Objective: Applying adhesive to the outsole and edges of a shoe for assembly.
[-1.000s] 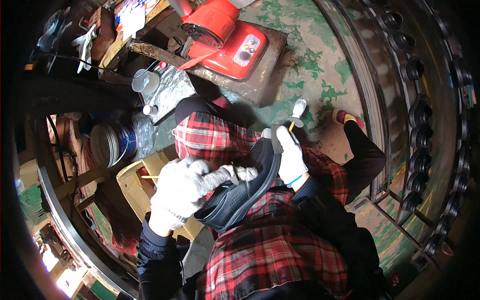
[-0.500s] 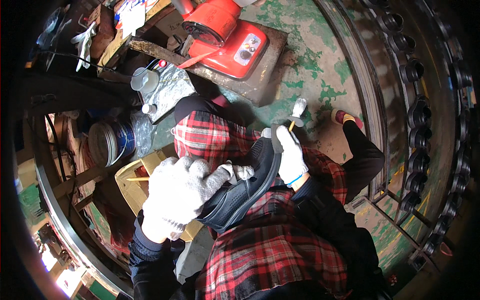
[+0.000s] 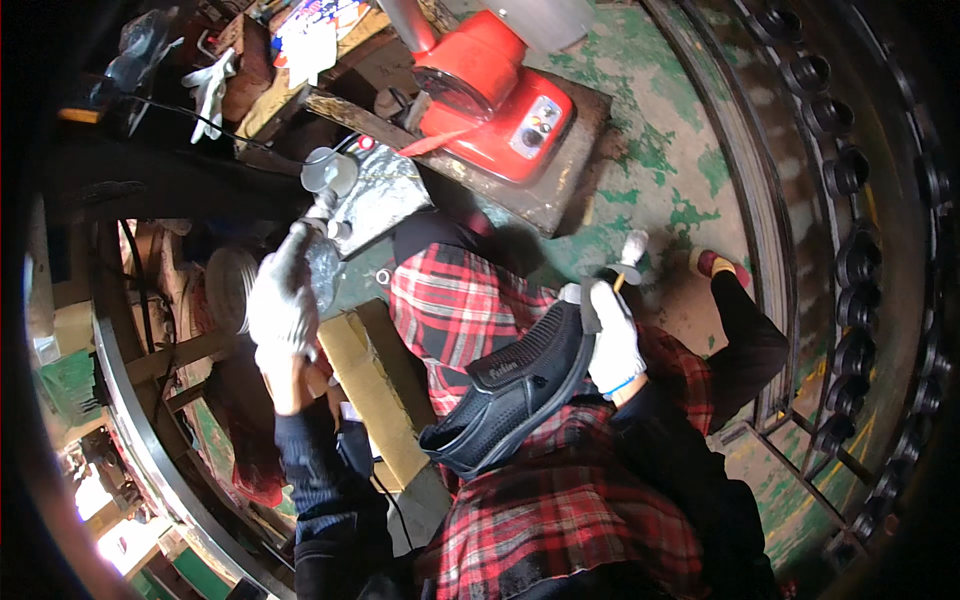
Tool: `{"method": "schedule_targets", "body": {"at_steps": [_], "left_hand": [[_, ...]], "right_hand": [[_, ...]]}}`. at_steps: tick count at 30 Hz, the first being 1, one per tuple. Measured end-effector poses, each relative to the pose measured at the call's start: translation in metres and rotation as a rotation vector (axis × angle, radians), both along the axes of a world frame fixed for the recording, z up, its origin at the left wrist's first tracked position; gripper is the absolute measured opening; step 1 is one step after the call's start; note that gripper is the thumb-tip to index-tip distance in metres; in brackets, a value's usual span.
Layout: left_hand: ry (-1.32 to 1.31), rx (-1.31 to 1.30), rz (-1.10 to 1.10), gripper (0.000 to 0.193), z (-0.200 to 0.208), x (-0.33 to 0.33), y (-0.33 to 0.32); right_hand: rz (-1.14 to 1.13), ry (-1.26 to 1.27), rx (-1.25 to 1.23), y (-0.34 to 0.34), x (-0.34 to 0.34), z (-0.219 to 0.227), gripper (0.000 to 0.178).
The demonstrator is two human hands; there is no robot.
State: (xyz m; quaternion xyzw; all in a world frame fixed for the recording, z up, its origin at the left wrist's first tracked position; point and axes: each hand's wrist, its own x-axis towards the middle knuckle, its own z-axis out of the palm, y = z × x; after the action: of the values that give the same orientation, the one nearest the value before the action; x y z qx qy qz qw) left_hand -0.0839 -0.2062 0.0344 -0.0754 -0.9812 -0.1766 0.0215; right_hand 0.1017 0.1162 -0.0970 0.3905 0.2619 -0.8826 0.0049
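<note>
A black slip-on shoe [image 3: 520, 385] rests tilted over my lap, on a red plaid apron [image 3: 560, 480]. My gloved right hand [image 3: 612, 345] is closed round one end of it, beside a dark grey pad. From that hand also sticks out a thin yellow stick with a grey disc and a white tip [image 3: 634, 247]. My gloved left hand [image 3: 283, 305] reaches away to the left, its fingers closed on a stick with a whitish cloth tip [image 3: 322, 206]. That tip is just below a translucent plastic cup [image 3: 328, 172]; whether they touch I cannot tell.
The cup and a small white bottle [image 3: 340, 230] stand by a foil-covered board [image 3: 385, 195]. Ahead is a red machine [image 3: 500, 110] on a worn platform. An open cardboard box [image 3: 365, 390] sits left of my lap. Shoes line a rack [image 3: 855, 255] on the right.
My left hand has left the shoe and moved left and forward to the cup with its stick. My right hand keeps hold of the shoe. The whole view has shifted slightly.
</note>
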Motion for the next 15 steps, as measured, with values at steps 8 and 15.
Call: {"method": "schedule_targets", "body": {"at_steps": [8, 15], "left_hand": [[-0.360, 0.074, 0.132, 0.040, -0.167, -0.039, -0.013], [-0.275, 0.018, 0.220, 0.055, -0.193, -0.048, -0.009]], "right_hand": [[-0.020, 0.025, 0.041, 0.003, 0.002, 0.005, 0.029], [-0.029, 0.029, 0.018, 0.003, 0.001, 0.007, 0.025]]}}
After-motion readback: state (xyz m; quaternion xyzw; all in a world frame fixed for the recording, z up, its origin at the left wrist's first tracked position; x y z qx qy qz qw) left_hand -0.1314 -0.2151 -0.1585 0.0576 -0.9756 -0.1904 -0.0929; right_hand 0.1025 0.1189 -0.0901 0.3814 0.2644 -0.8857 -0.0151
